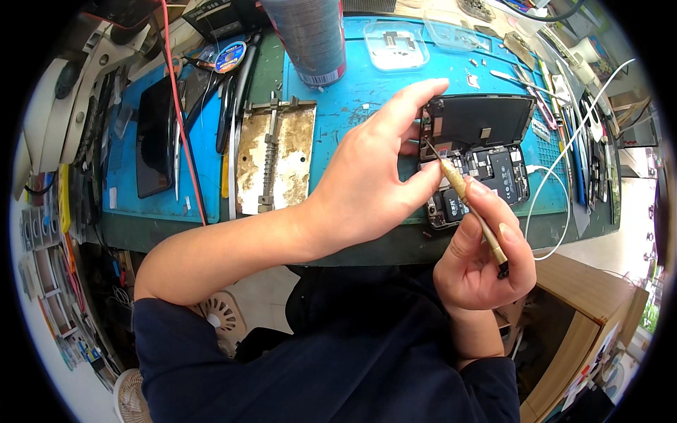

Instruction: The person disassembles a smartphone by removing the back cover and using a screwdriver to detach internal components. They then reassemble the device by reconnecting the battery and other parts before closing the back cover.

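An opened smartphone lies on the blue mat in front of me, its dark screen panel [483,121] tilted up along the far side. The phone body [502,176] shows a black battery and small boards. My left hand [377,166] grips the left edge of the raised screen, fingers partly hidden behind it and thumb near the hinge side. In my right hand [486,247] a slim gold precision screwdriver [471,204] is pinched between thumb and fingers. Its thin tip points at the lower left part of the screen's inner side; contact there is too small to tell.
Left of my forearm are a metal board holder [275,158], a dark phone [155,134] and pliers [201,65]. A large cylindrical container [307,42] and a clear plastic box [396,46] stand at the back. Tweezers [518,79] and a white cable [566,187] lie right.
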Available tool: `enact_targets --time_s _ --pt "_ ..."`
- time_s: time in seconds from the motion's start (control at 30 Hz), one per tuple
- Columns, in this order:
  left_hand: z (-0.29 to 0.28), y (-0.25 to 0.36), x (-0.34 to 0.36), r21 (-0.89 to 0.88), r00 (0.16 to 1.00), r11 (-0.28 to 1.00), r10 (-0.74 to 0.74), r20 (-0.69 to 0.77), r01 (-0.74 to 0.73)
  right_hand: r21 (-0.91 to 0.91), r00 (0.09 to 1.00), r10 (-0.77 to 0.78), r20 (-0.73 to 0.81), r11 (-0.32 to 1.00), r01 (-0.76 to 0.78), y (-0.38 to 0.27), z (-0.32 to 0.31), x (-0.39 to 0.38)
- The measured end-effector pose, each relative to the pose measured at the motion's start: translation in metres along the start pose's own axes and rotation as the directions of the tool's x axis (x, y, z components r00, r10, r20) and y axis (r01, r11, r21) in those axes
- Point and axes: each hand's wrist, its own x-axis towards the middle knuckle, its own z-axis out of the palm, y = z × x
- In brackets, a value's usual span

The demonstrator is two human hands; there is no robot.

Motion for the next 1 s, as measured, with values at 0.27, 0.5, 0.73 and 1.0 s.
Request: enact_targets --time_s 0.27,0.5,0.73,1.0 --pt "0.004 -0.010 0.000 0.023 0.991 0.995 0.101 -0.091 -0.099 -0.004 0.999 0.016 0.032 1.000 -0.015 -0.001 -0.002 0.000" --pt "0.005 -0.010 0.000 0.012 0.991 0.995 0.100 -0.092 -0.099 -0.005 0.999 0.021 0.030 1.000 -0.021 -0.001 -0.001 0.001" --pt "0.005 -0.009 0.001 0.016 0.990 0.994 0.108 -0.092 -0.107 -0.019 0.998 0.041 0.056 0.999 -0.040 -0.003 -0.002 0.000" --pt "0.005 -0.010 0.001 0.015 0.989 0.994 0.113 -0.097 -0.112 -0.025 0.997 0.043 0.058 0.999 -0.042 -0.003 -0.002 0.000"
